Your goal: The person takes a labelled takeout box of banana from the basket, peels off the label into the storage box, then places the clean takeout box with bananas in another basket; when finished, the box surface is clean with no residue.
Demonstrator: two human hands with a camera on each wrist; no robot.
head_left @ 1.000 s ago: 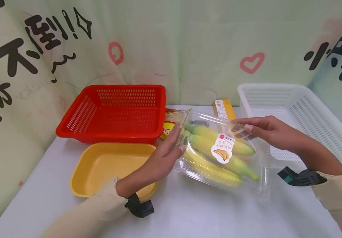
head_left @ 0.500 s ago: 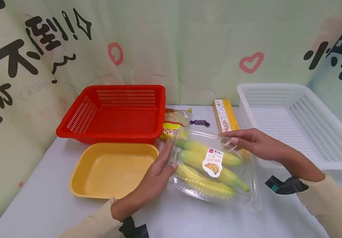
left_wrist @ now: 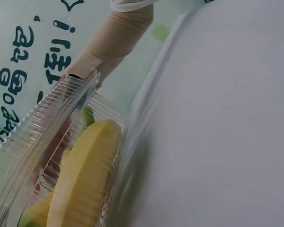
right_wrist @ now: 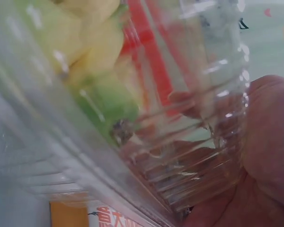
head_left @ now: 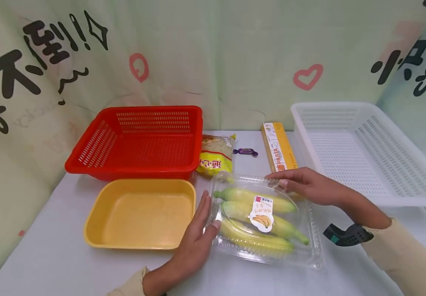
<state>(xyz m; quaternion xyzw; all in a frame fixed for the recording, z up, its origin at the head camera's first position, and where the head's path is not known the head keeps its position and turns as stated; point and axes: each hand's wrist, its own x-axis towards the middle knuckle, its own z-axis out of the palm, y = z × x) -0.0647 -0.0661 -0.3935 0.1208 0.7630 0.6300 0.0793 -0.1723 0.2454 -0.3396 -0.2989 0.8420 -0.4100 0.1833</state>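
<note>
A clear plastic clamshell box point(head_left: 309, 246) with a few yellow-green bananas point(head_left: 242, 195) and a banana sticker lies flat on the white table point(head_left: 50, 263). My left hand point(head_left: 206, 216) presses its straight fingers against the box's left side. My right hand point(head_left: 277, 180) lies on the far right rim with its fingers stretched out. The left wrist view shows the ribbed box edge point(left_wrist: 47, 137), a banana point(left_wrist: 85, 175) and the other arm's sleeve point(left_wrist: 109, 42). In the right wrist view my palm point(right_wrist: 270, 142) touches the box wall point(right_wrist: 194, 156).
A yellow tray point(head_left: 142, 183) stands left of the box, a red basket point(head_left: 131, 166) behind it. At the right stands a white basket point(head_left: 401, 199). A pasta box point(head_left: 277, 146), a yellow snack packet point(head_left: 214, 158) and a purple candy point(head_left: 246, 152) lie at the back.
Both hands brought the banana box down and nearer; it was tilted and raised, and now lies flat on the table. The pasta box and candy came into view.
</note>
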